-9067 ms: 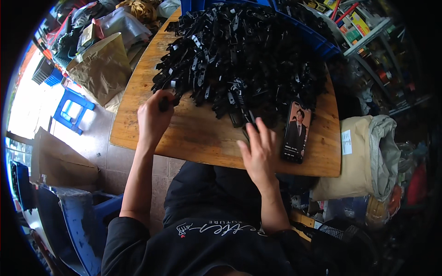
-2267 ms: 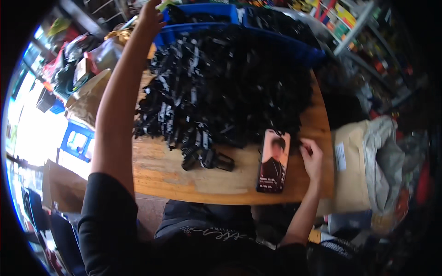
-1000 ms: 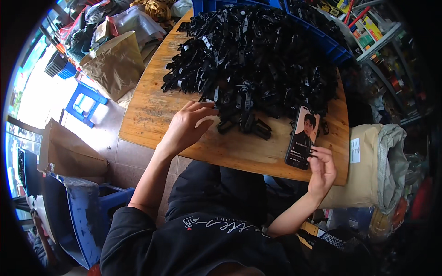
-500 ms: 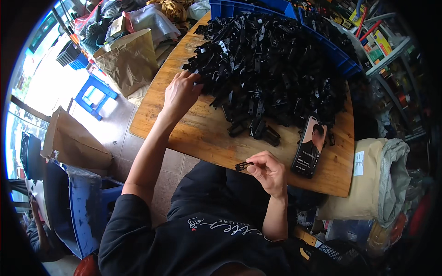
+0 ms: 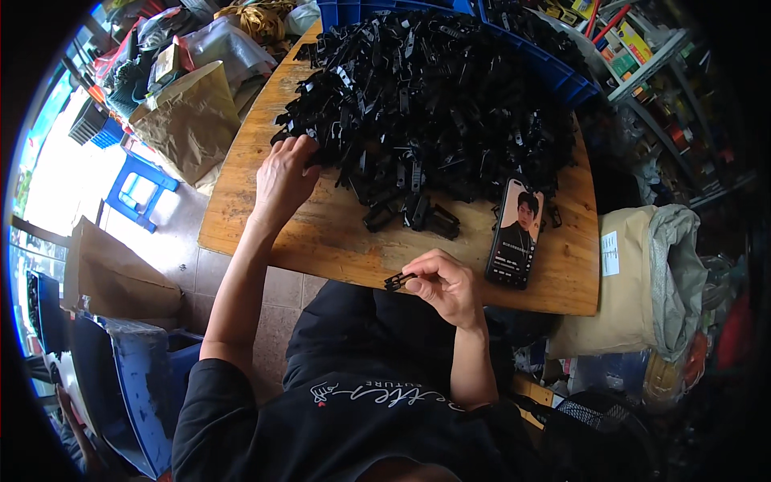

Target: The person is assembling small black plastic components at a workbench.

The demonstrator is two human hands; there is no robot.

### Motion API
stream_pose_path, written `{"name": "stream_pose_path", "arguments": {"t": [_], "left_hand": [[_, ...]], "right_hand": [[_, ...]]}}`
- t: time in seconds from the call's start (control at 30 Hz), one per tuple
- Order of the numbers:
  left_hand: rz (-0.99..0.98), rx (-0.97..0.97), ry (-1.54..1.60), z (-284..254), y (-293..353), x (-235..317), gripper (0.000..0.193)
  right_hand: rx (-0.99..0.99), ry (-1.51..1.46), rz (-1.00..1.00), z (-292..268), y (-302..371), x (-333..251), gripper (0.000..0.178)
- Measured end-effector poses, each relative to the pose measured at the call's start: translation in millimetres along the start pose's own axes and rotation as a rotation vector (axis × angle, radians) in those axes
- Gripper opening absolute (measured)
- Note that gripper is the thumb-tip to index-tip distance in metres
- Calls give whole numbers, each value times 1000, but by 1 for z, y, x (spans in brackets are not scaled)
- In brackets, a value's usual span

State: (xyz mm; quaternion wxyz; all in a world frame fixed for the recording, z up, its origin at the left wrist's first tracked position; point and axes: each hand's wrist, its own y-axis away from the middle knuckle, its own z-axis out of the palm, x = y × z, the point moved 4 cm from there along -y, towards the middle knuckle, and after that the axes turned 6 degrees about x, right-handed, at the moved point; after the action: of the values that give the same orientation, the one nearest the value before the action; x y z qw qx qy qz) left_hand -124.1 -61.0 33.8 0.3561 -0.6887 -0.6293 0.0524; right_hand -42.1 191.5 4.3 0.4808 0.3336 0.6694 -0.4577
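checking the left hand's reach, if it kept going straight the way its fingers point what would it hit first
The left hand points up and right across the wooden table, its fingertips already at the near edge of the heap of small black plastic clips. It would likely meet those clips at once, though depth is hard to judge.

— What is the tabletop (image 5: pixel 321 233) made of?
— Wood planks, with a worn, matt, yellowish grain.
— And the heap of black clips (image 5: pixel 434 104)?
— They look like hard plastic, dark, with a slight sheen on the edges. The small clip (image 5: pixel 397 281) in the right hand (image 5: pixel 446 285) looks the same.
— The phone (image 5: pixel 516 233)?
— A glossy glass screen.
— Beside the tabletop?
— A brown paper bag (image 5: pixel 189 120), creased and matt, a smooth blue plastic crate (image 5: pixel 562 76), and a coarse beige woven sack (image 5: pixel 622 281).
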Motion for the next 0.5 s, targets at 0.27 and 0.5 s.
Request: {"name": "stream_pose_path", "arguments": {"t": [0.27, 0.5], "left_hand": [[-26, 201, 167, -19, 15, -10, 8], [-155, -86, -86, 0, 14, 9, 30]], "right_hand": [[7, -4, -27, 3, -1, -3, 16], [30, 10, -8, 2, -1, -2, 17]]}}
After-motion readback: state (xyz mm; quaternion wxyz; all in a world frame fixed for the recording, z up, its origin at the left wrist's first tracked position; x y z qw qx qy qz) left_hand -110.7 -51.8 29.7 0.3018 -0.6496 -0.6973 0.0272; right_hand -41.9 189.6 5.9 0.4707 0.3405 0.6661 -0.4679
